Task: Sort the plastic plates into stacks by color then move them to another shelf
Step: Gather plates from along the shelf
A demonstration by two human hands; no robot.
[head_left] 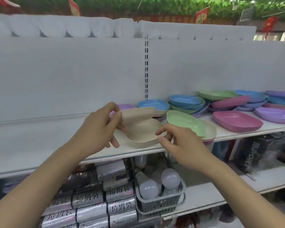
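Step in hand, by my judgement: building the beige stack, with sorting unfinished and no transfer to another shelf begun. The left hand (100, 127) grips the rim of an upper beige plate (135, 112), its fingers (120, 117) curled round the near edge, holding it tilted above a lower beige plate (141, 132) that sits at the front edge of the white shelf (39, 140); the right hand (176, 143) pinches the right rim of the lower plate between thumb and fingertips, steadying it.

Remaining stock lies to the right on the same shelf, mixed: a green plate (184, 123) leaning on a cream one just beside the work; blue plates (155, 103) behind; a pink plate (237, 121) and purple plates (276, 115) further right; heaps of mixed colours at the back.

Next move, as assessed: lower the tilted plate squarely so that it nests in the lower one, rims aligned, then loosen both grips; risk is the lower plate sliding off the shelf lip.
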